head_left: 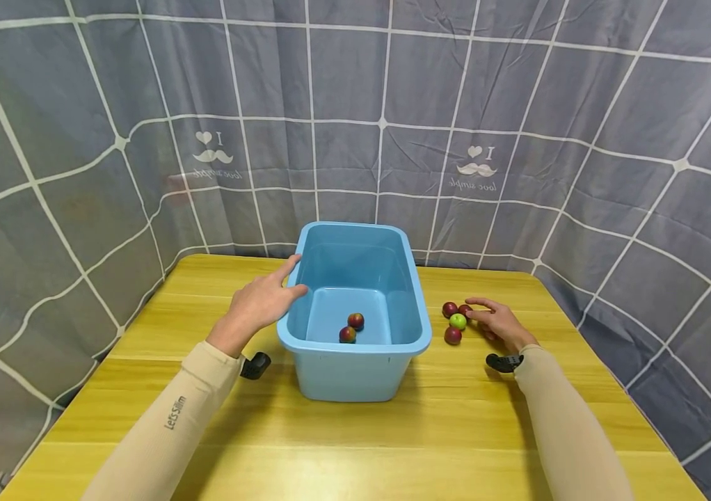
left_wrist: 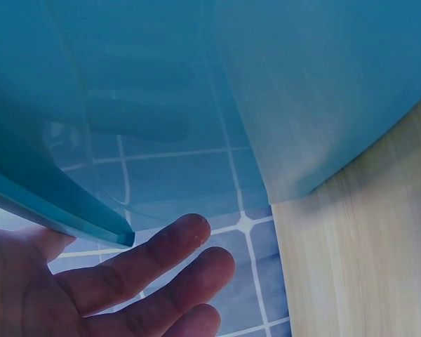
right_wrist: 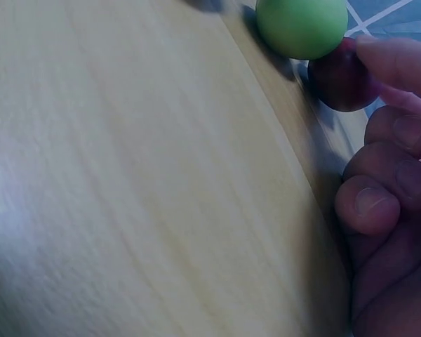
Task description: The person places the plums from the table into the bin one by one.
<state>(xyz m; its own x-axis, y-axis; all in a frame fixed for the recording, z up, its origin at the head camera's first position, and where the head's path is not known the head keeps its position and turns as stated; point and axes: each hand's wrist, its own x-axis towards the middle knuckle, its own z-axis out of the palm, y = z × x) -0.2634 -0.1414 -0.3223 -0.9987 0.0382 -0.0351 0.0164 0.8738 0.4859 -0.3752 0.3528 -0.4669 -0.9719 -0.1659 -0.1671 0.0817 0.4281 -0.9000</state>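
Note:
My left hand (head_left: 261, 303) rests at the left rim of a blue plastic bin (head_left: 352, 376), thumb over the edge. Seen from the left wrist, its fingers (left_wrist: 161, 260) are nearly straight below the rim. Two red-and-yellow round fruits (head_left: 356, 321) lie on the bin's floor. To the right of the bin, my right hand (head_left: 499, 325) pinches a dark red plum (right_wrist: 342, 77), its other fingers curled. A smooth green fruit (head_left: 458, 321) sits against that plum. Two more dark red plums (head_left: 453, 335) lie around the green one.
The bin stands on a yellow wood-grain table (head_left: 355, 445). A grey curtain (head_left: 349, 160) with white grid lines hangs behind the table and along both sides. Each wrist wears a black device (head_left: 255, 366).

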